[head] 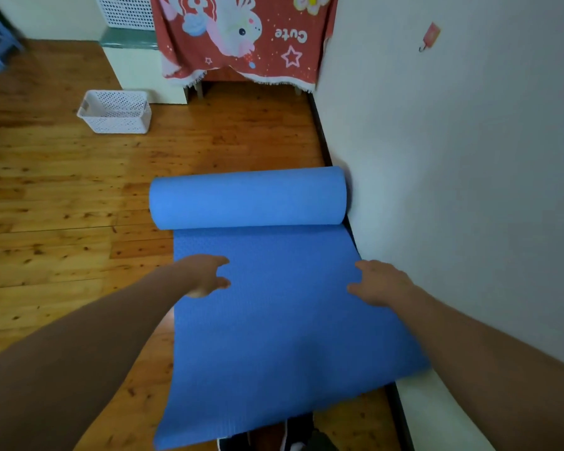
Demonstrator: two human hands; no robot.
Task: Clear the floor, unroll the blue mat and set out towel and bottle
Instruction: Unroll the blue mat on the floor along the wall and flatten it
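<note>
The blue mat (274, 304) lies on the wood floor (62, 196) right beside the wall (453, 157); the near part is flat and the far part is a fat roll; the left hand (205, 276) and right hand (380, 283) are over the flat part, fingers loose and holding nothing; a white basket (116, 111) sits far off; a red cloth (241, 37) hangs behind.
</note>
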